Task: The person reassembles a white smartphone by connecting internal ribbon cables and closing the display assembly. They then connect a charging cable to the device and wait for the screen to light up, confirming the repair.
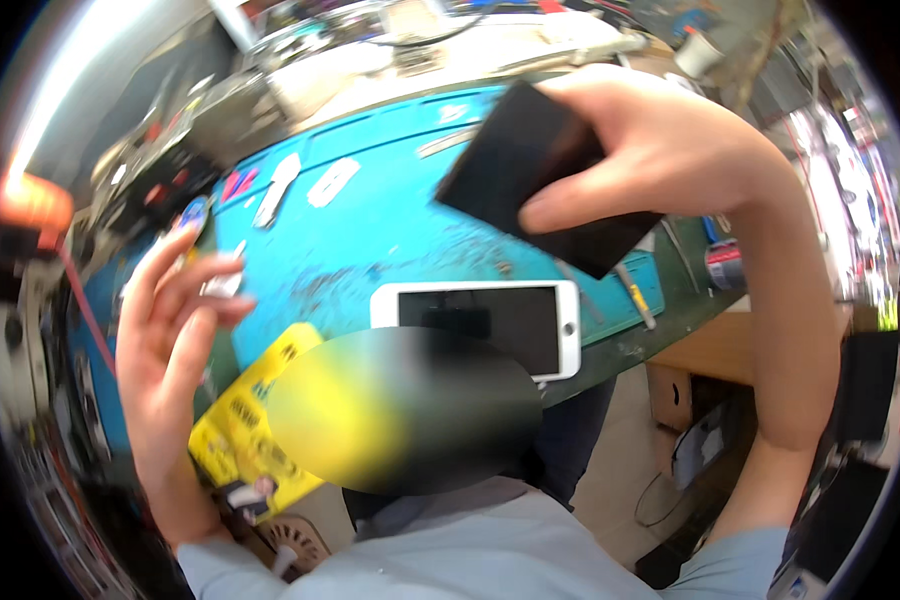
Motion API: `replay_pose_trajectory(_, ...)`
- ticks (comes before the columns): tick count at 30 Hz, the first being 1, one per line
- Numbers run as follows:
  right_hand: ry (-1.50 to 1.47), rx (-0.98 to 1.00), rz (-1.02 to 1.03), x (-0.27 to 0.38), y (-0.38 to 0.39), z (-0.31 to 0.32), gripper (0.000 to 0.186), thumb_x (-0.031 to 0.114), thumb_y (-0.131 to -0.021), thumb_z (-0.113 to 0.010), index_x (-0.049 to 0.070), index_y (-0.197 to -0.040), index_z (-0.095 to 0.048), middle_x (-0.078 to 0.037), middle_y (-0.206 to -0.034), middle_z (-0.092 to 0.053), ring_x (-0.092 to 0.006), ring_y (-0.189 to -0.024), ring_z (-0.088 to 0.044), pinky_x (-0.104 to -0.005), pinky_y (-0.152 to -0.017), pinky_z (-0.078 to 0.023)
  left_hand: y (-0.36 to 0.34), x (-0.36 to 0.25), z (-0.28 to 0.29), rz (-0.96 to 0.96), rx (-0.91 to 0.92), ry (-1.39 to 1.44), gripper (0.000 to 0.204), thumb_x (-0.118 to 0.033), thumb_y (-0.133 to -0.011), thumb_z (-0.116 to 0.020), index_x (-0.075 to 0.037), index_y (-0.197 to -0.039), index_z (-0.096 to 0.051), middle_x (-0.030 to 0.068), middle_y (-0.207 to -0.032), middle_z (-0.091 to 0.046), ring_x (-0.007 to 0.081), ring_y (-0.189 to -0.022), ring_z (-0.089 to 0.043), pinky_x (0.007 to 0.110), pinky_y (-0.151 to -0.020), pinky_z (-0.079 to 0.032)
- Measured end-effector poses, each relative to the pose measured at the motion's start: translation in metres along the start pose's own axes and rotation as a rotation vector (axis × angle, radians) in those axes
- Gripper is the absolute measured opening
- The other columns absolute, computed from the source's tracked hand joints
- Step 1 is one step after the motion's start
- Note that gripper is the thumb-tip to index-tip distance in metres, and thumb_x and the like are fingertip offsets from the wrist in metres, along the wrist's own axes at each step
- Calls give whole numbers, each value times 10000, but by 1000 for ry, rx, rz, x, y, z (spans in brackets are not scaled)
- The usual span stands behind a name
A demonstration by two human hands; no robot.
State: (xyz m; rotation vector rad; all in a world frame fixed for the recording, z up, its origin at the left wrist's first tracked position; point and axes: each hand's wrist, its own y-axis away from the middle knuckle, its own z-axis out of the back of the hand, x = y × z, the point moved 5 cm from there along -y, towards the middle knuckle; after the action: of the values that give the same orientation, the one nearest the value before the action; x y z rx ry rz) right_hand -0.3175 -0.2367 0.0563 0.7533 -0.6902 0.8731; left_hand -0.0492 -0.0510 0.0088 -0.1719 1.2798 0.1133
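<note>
Two bare hands are seen in the head view, above a blue work mat (pixel 370 225). By the right hand (pixel 660 150) a flat black slab (pixel 510 165) is grasped, the thumb laid across its face and the other fingers hidden behind it; it is tilted, and its height above the mat cannot be judged. By the left hand (pixel 165 345), raised over the mat's left side with fingers spread and loosely bent, nothing is seen to be gripped. A white phone (pixel 480 312) is laid screen up near the mat's close edge, partly hidden by a blurred patch.

For a surer hold, the slab would best be steadied by its edges, since smudges may be left by a thumb pressed on the face. Its lowest corner should be kept off the phone's screen, where scratches could be made, and away from the yellow-handled tool (pixel 633 297). The far edge could usefully be supported by the free hand.
</note>
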Motion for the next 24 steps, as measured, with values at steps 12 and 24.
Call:
replay_pose_trajectory(12,-600,-426,-27,10,54,-63,366,124,-882,-781,-19,-1198,-663,-90,-1082,-727,-158,-953,-695,-312,-859,-565,97,-18,37,-77,-44,-96,482,-42,-988,-575,-18,-1452,-445,141,-1257,-649,194,-1084,-658,344,-980,-504)
replay_pose_trajectory(24,-1009,-419,21,71,62,-190,346,68,-903,-727,-21,-1226,-642,-102,-1126,-709,-176,-998,-681,-330,-870,-559,184,6,-50,78,250,522,616,-154,-1004,-647,-47,-1530,-345,153,-1376,-564,211,-1226,-593,351,-1009,-495)
